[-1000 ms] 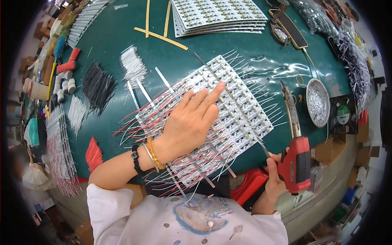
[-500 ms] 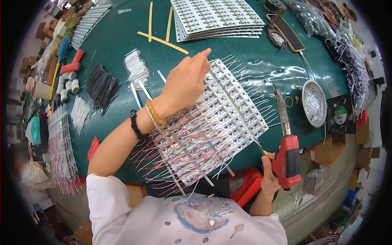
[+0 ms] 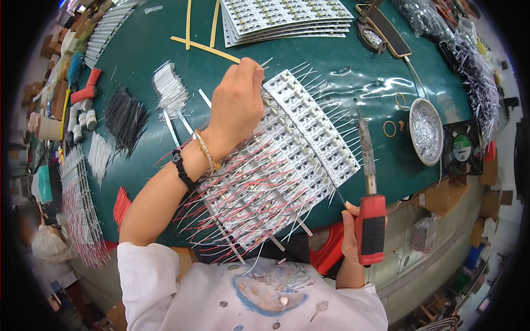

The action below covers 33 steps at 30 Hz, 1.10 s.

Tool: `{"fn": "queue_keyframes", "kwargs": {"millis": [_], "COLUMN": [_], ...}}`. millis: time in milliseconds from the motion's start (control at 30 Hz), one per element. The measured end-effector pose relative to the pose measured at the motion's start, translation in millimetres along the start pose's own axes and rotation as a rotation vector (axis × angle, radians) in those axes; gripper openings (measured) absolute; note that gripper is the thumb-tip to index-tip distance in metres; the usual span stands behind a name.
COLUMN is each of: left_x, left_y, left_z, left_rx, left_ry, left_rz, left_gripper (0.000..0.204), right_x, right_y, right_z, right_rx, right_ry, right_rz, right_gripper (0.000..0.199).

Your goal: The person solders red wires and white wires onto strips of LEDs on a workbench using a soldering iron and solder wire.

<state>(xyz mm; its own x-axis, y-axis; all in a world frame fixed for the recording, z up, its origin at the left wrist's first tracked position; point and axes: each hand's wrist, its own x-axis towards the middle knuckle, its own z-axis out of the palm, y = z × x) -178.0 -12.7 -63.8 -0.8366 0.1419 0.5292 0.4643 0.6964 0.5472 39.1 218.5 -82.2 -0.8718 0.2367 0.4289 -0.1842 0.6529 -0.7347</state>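
A white circuit board panel lies tilted on the table in front of me, with rows of small parts and thin wires sticking out of its far right edge. Red and white wires cover its near left half. Above its far left corner, my left hand is closed, and a thin pale strip shows at its fingertips. My right hand grips a red and black soldering iron, tip pointing away. Its thumb and finger also pinch the end of a dark thin strip lying along the panel.
Stacked panels and yellow strips lie at the back. Black and white cut wires sit left. On the right are a bowl of silvery scraps, a fan and a phone-like device.
My left hand has moved a little left, its forefinger no longer stretched out. The soldering iron has shifted left and stands more upright. The whole view has shifted slightly.
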Motion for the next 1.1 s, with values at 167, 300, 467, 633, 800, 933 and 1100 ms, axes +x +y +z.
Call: {"fn": "queue_keyframes", "kwargs": {"millis": [167,300,467,633,800,933,1100], "left_x": [1.3,-2.2,-15.0,-25.4,-28.4,-29.2,-38.9], "left_y": [2.6,8.1,17.7,24.9,22.9,25.4,25.8], "left_z": [-5.3,-13.5,-37.2,-44.5,-46.2,-45.4,-49.3], "left_rx": [-0.014,0.016,0.083,0.030,-0.105,0.036,0.008], "left_ry": [0.033,-0.056,-0.282,-0.375,-0.446,-0.418,-0.492], "left_rz": [-0.011,-0.044,0.043,0.439,0.473,0.612,0.532], "left_gripper": [0.014,0.017,0.012,0.025,0.019,0.017,0.017], "right_x": [5.1,8.5,13.5,14.3,11.2,3.5,4.6], "right_y": [-9.3,-13.9,-19.1,-22.7,-19.5,-13.7,-15.0], "right_z": [-2.6,-5.6,-1.7,-1.3,-0.7,-2.9,1.0], "right_rx": [0.060,0.011,0.063,-0.007,0.007,-0.035,-0.029], "right_ry": [-0.017,-0.055,-0.063,-0.080,-0.069,-0.059,-0.052], "right_rz": [-0.032,-0.078,-0.117,-0.125,-0.131,-0.088,-0.066], "right_gripper": [0.027,0.027,0.032,0.033,0.033,0.026,0.021]}}
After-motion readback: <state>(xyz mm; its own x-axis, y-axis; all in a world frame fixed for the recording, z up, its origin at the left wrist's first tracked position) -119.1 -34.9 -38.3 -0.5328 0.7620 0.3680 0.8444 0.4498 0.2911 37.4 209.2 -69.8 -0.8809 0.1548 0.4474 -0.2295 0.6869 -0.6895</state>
